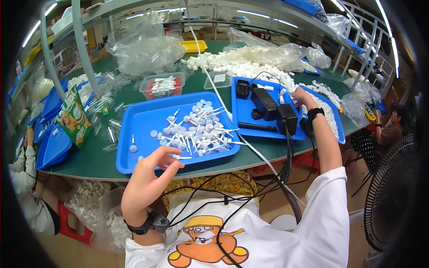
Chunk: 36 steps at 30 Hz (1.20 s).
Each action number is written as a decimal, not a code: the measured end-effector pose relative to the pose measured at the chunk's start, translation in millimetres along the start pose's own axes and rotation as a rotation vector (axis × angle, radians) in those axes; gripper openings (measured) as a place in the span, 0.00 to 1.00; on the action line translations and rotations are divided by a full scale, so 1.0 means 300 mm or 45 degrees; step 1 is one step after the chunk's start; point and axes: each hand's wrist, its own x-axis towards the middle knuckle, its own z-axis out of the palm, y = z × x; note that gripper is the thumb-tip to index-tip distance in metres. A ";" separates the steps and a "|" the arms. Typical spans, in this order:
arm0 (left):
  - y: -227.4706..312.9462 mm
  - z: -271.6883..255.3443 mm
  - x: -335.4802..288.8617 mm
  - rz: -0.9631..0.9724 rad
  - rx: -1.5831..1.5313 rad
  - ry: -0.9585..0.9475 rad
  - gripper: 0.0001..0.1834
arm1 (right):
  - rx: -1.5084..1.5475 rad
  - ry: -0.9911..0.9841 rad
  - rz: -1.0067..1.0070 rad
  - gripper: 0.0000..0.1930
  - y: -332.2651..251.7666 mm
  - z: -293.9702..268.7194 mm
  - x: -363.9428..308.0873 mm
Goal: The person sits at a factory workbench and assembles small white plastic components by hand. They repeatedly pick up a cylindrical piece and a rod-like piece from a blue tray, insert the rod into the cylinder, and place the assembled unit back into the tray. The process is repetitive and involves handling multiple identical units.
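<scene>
My left hand [154, 173] hovers over the near edge of a blue tray [126, 134], its thumb and bent fingers apart with nothing between them. In that tray lies a heap of small pieces [203, 127] with round, pale bluish heads and thin white stems. One such piece lies by my left fingertips. My right hand [301, 96] reaches to the gap between a second blue tray [250, 127] and a third blue tray [340, 134] of white pieces. Its fingertips are among small white cylinders [282, 94], and what they hold, if anything, cannot be made out.
Black adapters [264, 103] and cables fill the second tray. Behind stand a clear tub [161, 85] of white sticks, a pile of white cylinders [241, 62] and plastic bags [145, 49]. A green snack packet [75, 117] stands left. Cables cross my lap; a fan [391, 192] is at right.
</scene>
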 end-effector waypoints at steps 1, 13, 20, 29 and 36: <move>0.005 0.000 -0.002 -0.014 0.010 -0.009 0.12 | -0.133 0.011 0.005 0.22 -0.011 0.006 0.009; -0.015 0.011 0.021 0.015 0.019 -0.035 0.11 | 0.085 0.432 -0.175 0.14 0.025 -0.086 -0.008; -0.044 0.097 0.060 0.120 -0.452 0.081 0.12 | 0.547 0.167 -1.101 0.10 -0.336 -0.005 -0.747; 0.034 0.216 0.030 0.272 -0.853 -0.057 0.22 | 0.386 -0.138 -1.915 0.13 -0.406 0.239 -1.301; 0.028 0.244 0.023 0.209 -1.113 -0.060 0.16 | 0.497 -0.262 -1.923 0.13 -0.364 0.276 -1.297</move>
